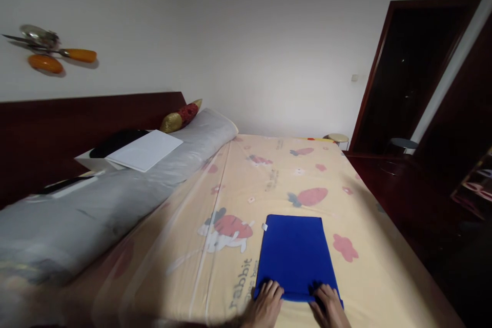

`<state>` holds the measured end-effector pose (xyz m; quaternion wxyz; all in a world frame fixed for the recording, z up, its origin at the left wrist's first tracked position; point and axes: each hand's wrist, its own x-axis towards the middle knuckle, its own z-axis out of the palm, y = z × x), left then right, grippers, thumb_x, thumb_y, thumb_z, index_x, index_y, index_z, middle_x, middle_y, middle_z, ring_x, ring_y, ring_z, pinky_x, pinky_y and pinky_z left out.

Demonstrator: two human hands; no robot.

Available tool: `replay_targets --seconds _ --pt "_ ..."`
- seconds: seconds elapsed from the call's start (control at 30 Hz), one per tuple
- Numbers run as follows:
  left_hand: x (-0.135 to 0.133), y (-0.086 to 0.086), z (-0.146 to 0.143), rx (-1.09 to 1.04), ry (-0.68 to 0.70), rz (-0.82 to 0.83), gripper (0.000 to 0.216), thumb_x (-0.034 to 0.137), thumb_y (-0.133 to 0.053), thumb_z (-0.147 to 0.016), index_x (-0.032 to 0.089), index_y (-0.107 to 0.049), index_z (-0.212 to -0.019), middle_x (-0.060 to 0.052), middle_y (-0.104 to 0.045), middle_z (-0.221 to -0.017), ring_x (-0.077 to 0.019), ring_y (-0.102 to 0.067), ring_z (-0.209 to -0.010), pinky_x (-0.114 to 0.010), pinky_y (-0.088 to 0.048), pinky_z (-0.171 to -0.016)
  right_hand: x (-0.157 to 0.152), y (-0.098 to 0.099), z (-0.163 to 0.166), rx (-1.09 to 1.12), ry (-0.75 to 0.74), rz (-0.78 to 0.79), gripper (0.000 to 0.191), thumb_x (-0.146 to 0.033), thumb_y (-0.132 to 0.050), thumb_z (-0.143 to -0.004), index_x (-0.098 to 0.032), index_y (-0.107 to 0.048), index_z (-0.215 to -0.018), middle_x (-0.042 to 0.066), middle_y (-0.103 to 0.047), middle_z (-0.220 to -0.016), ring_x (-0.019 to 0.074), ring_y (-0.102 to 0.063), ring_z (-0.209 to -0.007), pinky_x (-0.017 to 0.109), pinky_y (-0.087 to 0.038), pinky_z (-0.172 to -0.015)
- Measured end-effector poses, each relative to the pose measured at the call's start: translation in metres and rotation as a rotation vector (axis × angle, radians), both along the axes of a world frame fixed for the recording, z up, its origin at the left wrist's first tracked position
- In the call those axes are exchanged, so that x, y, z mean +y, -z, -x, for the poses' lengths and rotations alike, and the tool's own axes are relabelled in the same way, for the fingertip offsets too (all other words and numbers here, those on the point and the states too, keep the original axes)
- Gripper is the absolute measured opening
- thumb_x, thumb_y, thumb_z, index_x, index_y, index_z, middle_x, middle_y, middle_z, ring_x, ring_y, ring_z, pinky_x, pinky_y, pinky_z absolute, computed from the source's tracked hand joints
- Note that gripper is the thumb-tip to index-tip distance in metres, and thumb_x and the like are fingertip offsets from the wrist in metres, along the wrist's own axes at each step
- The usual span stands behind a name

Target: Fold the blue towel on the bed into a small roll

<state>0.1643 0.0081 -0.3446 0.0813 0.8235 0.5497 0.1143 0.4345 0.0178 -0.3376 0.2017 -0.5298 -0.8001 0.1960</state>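
A flat blue fabric piece (295, 256), roughly rectangular with a small white tag on its left edge, lies on the bed. Whether it is a folded cloth or a bag I cannot tell. At its near left corner, my left hand (269, 302) is closed on the near edge with fingers curled over the top. My right hand (328, 305) grips the same edge near the right corner, thumb below and fingers above. Between the hands the edge looks slightly rolled or folded.
The bed carries a yellow printed sheet (307, 169). Along the headboard lies a long grey bolster (126, 200) with a white box lid (146, 149) on it and a red-gold cushion (182, 115) behind. Stools (338, 138) stand beyond the bed, near a dark door (415, 72).
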Motion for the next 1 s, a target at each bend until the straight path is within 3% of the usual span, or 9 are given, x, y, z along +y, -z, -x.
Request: replay_targets --seconds 0.2,0.3,0.5,0.57,0.67,0.8,0.9,1.0 --pt "0.003 -0.02 0.009 -0.069 0.082 0.087 0.025 0.023 -0.048 -0.089 0.03 -0.056 -0.112 0.0 -0.06 -0.123 -0.0187 -0.053 -0.117 -0.03 -0.039 -0.1 -0.001 -0.015 -0.012 0.086 -0.052 0.019 0.029 -0.043 -0.043 -0.091 -0.025 -0.065 -0.095 0.007 -0.067 -0.098 0.0228 -0.059 -0.095 0.039 -0.042 -0.092" --pt "0.007 -0.038 0.018 -0.076 0.05 0.198 0.022 0.02 -0.05 -0.086 0.03 -0.057 -0.105 0.002 -0.064 -0.111 -0.017 -0.056 -0.105 -0.029 -0.04 -0.094 0.001 -0.019 -0.024 0.128 0.035 0.05 0.028 -0.043 -0.047 -0.088 -0.025 -0.066 -0.099 0.007 -0.068 -0.1 0.0233 -0.059 -0.094 0.036 -0.043 -0.087" --pt "0.024 -0.056 0.047 -0.124 -0.149 0.268 0.007 0.029 -0.062 -0.08 0.027 -0.062 -0.086 0.004 -0.065 -0.094 -0.0176 -0.055 -0.096 -0.032 -0.038 -0.09 0.013 -0.024 -0.043 0.008 0.216 0.146 0.032 -0.052 -0.051 -0.085 -0.026 -0.068 -0.078 0.003 -0.067 -0.087 0.0232 -0.058 -0.085 0.039 -0.04 -0.086" --pt "0.028 -0.058 0.053 -0.117 -0.189 0.269 0.004 0.028 -0.061 -0.08 0.025 -0.062 -0.082 0.003 -0.065 -0.089 -0.0175 -0.055 -0.092 -0.032 -0.038 -0.088 0.015 -0.023 -0.044 -0.026 0.235 0.105 0.027 -0.048 -0.052 -0.085 -0.026 -0.066 -0.078 0.003 -0.068 -0.088 0.0233 -0.058 -0.087 0.04 -0.038 -0.086" --pt "0.027 -0.06 0.05 -0.105 -0.232 0.225 0.008 0.02 -0.058 -0.078 0.025 -0.062 -0.084 0.002 -0.064 -0.097 -0.0202 -0.052 -0.105 -0.037 -0.034 -0.096 0.014 -0.019 -0.036 -0.082 0.243 -0.025 0.016 -0.036 -0.053 -0.084 -0.026 -0.065 -0.082 0.004 -0.067 -0.093 0.0245 -0.056 -0.092 0.042 -0.036 -0.087" --pt "0.017 -0.049 0.02 0.0 -0.203 0.134 0.035 0.011 -0.046 -0.078 0.028 -0.059 -0.106 -0.001 -0.06 -0.115 -0.0232 -0.047 -0.117 -0.043 -0.031 -0.101 0.009 -0.011 -0.002 -0.089 0.221 -0.215 0.023 -0.021 -0.051 -0.079 -0.027 -0.064 -0.098 0.005 -0.066 -0.102 0.0248 -0.055 -0.097 0.043 -0.035 -0.091" --pt "0.011 -0.024 -0.014 0.049 -0.136 0.065 0.046 0.013 -0.044 -0.08 0.03 -0.054 -0.121 -0.005 -0.058 -0.126 -0.0251 -0.045 -0.125 -0.044 -0.031 -0.105 0.006 -0.001 0.034 -0.048 0.161 -0.267 0.023 -0.019 -0.053 -0.077 -0.027 -0.063 -0.096 0.004 -0.065 -0.096 0.0243 -0.055 -0.094 0.041 -0.038 -0.086" --pt "0.01 0.006 -0.039 0.001 -0.09 -0.037 0.041 0.017 -0.044 -0.083 0.031 -0.055 -0.121 -0.004 -0.06 -0.128 -0.024 -0.05 -0.124 -0.04 -0.038 -0.104 0.006 0.014 0.06 0.016 0.116 -0.263 0.014 -0.024 -0.048 -0.086 -0.028 -0.06 -0.091 0.002 -0.063 -0.089 0.0213 -0.057 -0.088 0.037 -0.041 -0.08"
